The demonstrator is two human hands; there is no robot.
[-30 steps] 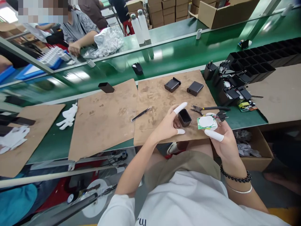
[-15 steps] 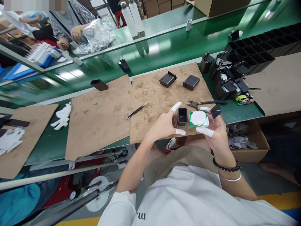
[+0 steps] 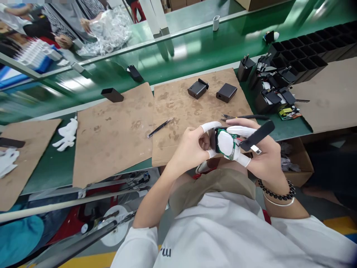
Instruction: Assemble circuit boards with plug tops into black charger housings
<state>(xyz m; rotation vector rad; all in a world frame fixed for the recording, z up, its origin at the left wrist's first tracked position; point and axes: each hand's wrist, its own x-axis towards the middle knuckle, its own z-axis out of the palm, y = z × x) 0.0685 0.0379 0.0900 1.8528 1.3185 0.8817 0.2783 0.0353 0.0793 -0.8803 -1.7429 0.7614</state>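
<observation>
White finger cots cover fingertips on both of my hands. My left hand (image 3: 191,146) is closed around a small black plastic casing (image 3: 213,140), its mouth turned to the right. Between the fingers of my right hand (image 3: 266,158) is a green circuit board (image 3: 232,152) with a white pad on its face. The board's left edge meets the casing's mouth; how far inside it reaches, I cannot tell. A black end cap (image 3: 258,136) hangs on short wires from the board, tilted up over my right fingers. Diagonal cutters (image 3: 245,117) lie just behind, partly hidden by my right hand.
Tweezers (image 3: 160,128) lie on the cardboard mat (image 3: 173,149). Two dark adapter housings (image 3: 198,89) sit further back. Rows of black casings (image 3: 304,56) and several plug assemblies (image 3: 275,89) crowd the right. A white glove (image 3: 66,134) lies left. Across the bench, another person's hand touches plastic bags (image 3: 111,31).
My right hand has brought the circuit board left, against the casing's mouth, and tilted it. The end cap has swung upright. The casing has turned toward the board. The camera view has shifted slightly.
</observation>
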